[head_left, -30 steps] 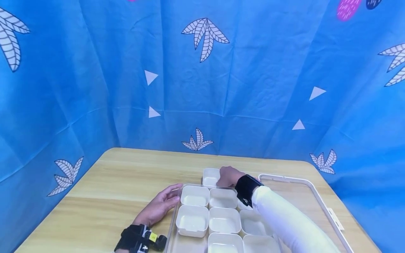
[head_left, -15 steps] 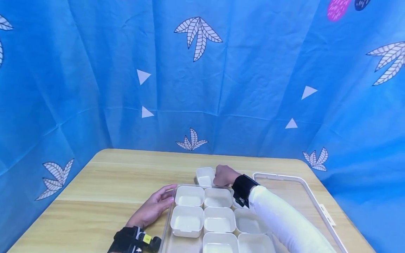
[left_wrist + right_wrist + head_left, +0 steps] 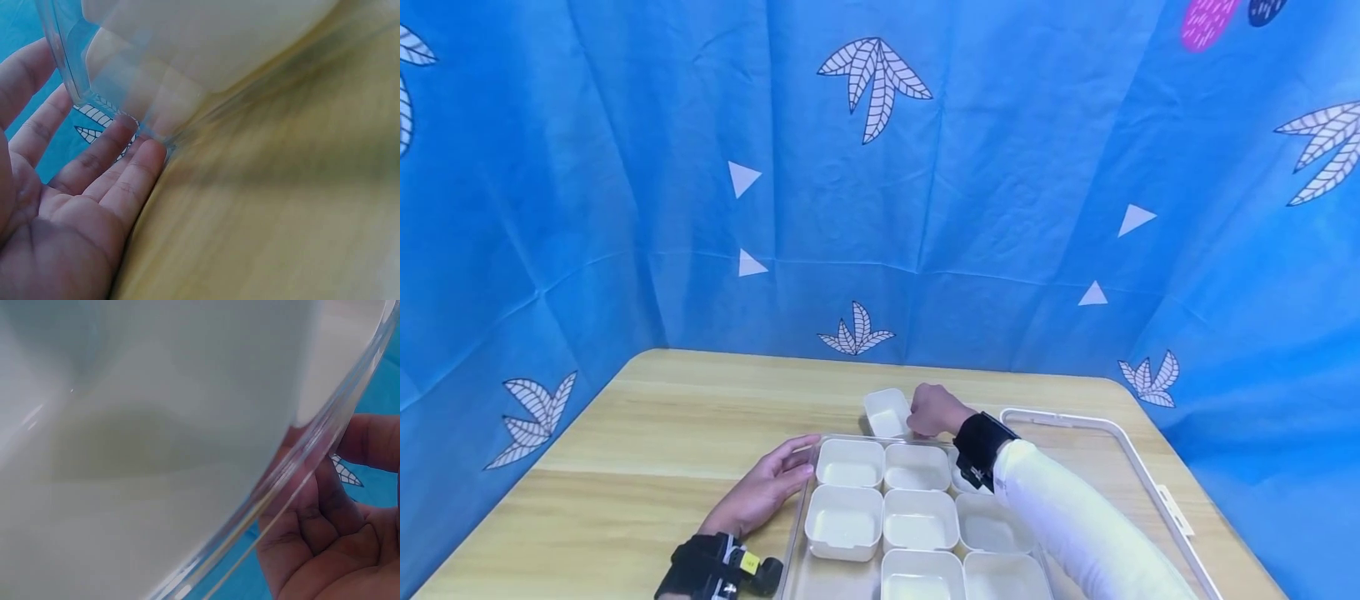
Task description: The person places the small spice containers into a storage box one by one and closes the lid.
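Note:
Beyond the far edge of a clear plastic box [image 3: 801,533], my right hand [image 3: 936,410] grips the right side of a small white square container [image 3: 886,414], which tilts with its opening toward me. In the right wrist view, curled fingers of the right hand [image 3: 331,537] show behind the clear wall. My left hand [image 3: 767,487] lies along the box's left side near its far corner. Its extended fingertips touch the clear wall in the left wrist view, where the left hand [image 3: 81,206] shows palm up. Several similar white containers [image 3: 844,525] sit in rows inside the box.
A white-rimmed clear lid [image 3: 1138,458] lies on the wooden table [image 3: 647,442] to the right, partly behind my white sleeve [image 3: 1075,517]. A blue patterned curtain [image 3: 850,208] hangs behind the table and along both sides.
My right hand has raised the small container slightly and tipped it, where it stood level before. The left hand stays against the box. The head view has shifted a little.

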### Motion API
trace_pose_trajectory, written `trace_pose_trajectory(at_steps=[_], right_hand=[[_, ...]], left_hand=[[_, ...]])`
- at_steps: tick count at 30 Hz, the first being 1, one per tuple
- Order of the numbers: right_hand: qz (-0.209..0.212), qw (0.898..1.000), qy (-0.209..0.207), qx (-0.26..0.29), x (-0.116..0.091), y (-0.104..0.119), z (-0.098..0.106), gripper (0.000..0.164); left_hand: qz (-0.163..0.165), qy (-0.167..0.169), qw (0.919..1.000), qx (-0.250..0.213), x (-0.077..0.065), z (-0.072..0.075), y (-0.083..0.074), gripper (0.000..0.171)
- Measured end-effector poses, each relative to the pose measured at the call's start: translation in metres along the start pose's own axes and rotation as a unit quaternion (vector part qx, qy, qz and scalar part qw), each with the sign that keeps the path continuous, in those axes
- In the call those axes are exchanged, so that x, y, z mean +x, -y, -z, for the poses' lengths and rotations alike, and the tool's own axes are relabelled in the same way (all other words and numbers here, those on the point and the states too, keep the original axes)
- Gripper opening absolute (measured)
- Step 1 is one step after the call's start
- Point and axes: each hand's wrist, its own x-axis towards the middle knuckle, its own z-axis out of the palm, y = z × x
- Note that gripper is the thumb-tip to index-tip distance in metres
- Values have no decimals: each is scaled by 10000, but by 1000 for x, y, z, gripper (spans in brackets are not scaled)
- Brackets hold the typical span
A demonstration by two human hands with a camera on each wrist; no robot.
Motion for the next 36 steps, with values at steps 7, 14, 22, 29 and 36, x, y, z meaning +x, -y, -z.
trace_pose_trajectory(at_steps=[7, 14, 22, 29, 36], right_hand=[[120, 9999, -50, 68, -3, 1, 3, 24], [212, 9994, -170, 190, -2, 0, 6, 27], [304, 9990, -257, 187, -4, 0, 11, 25], [216, 9991, -316, 202, -8, 3, 16, 29], [275, 9986, -390, 217, -9, 5, 24, 32]], left_hand=[[-95, 42, 9999, 1, 0, 0, 1, 59], [-86, 66, 9999, -86, 0, 0, 1, 59], [-84, 59, 9999, -122, 1, 0, 3, 58], [-55, 87, 9999, -98, 0, -1, 3, 58], [-73, 32, 10000, 54, 1, 1, 1, 58]])
